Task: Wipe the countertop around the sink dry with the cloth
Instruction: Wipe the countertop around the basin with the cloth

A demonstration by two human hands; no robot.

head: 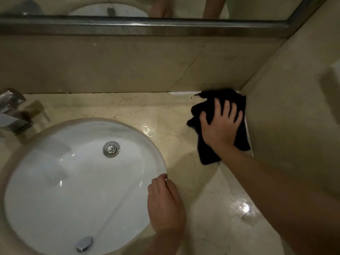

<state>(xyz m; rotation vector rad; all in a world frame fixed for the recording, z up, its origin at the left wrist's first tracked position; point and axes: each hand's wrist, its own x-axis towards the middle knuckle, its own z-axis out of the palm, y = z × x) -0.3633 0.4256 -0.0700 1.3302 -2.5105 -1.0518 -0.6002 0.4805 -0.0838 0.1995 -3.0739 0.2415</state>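
A black cloth (206, 109) lies crumpled on the beige marble countertop (161, 111) in the back right corner, against the side wall. My right hand (219, 124) presses flat on it with fingers spread. My left hand (165, 203) rests on the right rim of the white oval sink (73, 181), fingers curled and empty. Wet patches (149, 128) glisten on the counter just right of the basin and near the front right (242, 208).
A chrome faucet (12, 113) stands at the far left behind the basin. The sink has a chrome drain (111, 149) and an overflow cap (84, 243). A backsplash (128, 67) and a mirror frame (147, 26) run along the back; a wall (285, 116) bounds the right.
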